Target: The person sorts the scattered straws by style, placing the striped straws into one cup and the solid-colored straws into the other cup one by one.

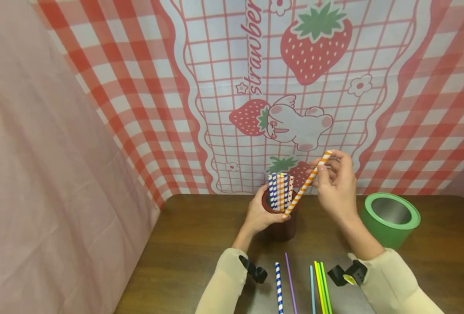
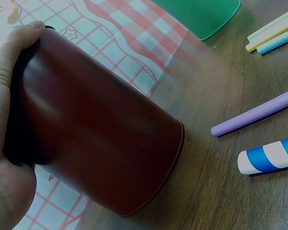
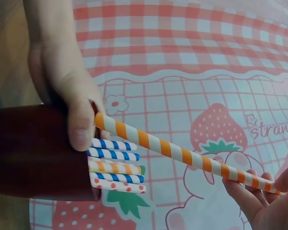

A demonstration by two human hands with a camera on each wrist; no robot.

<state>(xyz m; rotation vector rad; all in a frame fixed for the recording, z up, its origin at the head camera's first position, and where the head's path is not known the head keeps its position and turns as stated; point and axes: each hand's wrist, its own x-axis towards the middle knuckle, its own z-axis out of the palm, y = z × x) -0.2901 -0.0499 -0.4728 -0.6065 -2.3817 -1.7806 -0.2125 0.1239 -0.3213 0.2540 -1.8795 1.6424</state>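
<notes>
My left hand [image 1: 260,211] grips the dark red-brown cylindrical cup [image 2: 101,115] near its rim, thumb over the edge. Several patterned paper straws [image 1: 280,192] stand in that cup: blue-striped, orange-striped and red-dotted. Between the thumb and fingers of my right hand [image 1: 337,185], the upper end of an orange-and-white striped straw [image 3: 182,154] is pinched. This straw slants down to the left, and its lower end is at the cup's rim beside my left thumb, outside the bundle.
A green can [image 1: 389,226] stands to the right on the brown table [image 1: 200,235]. Nearer me lie a blue-and-white striped straw [image 1: 279,285], a purple straw [image 1: 291,281], a light blue straw [image 1: 312,288] and yellow and green straws [image 1: 323,285]. A strawberry-print cloth [image 1: 216,144] hangs behind.
</notes>
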